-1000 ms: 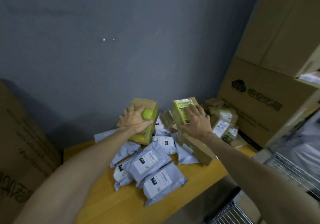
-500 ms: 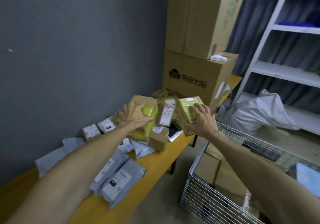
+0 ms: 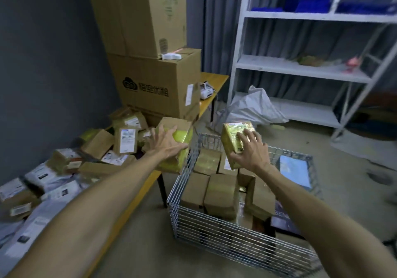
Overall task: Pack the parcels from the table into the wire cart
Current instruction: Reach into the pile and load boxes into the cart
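Left hand is spread wide, fingers gripping a brown cardboard parcel wrapped in yellow tape, held at the counter edge just beside the wire cart's left rim. Right hand grips a small yellow-labelled cardboard box, fingers curled over its top, above the brown boxes in the cart. I see more cardboard parcels and grey mailer bags heaped on the counter.
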The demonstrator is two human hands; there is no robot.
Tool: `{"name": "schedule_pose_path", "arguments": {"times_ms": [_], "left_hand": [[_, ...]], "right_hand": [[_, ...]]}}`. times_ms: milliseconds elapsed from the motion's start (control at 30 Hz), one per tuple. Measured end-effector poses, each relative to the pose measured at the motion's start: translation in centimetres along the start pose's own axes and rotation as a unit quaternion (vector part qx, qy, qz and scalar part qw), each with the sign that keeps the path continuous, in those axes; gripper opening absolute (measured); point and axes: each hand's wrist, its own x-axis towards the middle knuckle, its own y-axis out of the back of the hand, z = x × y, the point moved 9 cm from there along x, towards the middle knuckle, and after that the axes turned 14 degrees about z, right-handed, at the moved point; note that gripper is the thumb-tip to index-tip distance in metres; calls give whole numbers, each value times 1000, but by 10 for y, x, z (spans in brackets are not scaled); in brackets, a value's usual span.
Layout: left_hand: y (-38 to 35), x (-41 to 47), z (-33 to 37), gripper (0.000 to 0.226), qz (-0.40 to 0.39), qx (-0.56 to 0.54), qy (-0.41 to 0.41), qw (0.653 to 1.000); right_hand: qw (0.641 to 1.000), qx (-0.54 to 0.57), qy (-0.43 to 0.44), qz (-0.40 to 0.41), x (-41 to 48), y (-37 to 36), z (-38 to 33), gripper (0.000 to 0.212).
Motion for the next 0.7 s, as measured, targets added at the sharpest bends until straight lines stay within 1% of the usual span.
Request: {"name": "schedule_pose_path", "arguments": {"times_ms": [167,300,533,700], "left_hand": [[-38,-2,86,85,-5,5,-67,998],[-73,0,134,86,-23,16,-103,994],[-141,23,195,87,-64,19,-144,987],[-194,51,236,87,-103,-15,-165,981]], "right_hand": [[996,1,-91,14,-13,15,94,70],[990,-6,-138,12,-24,14,152,69],[979,-38,-198,-13,-30,-7,226,74],[972,-67,-225,-22,-15,-21,262,75]]}}
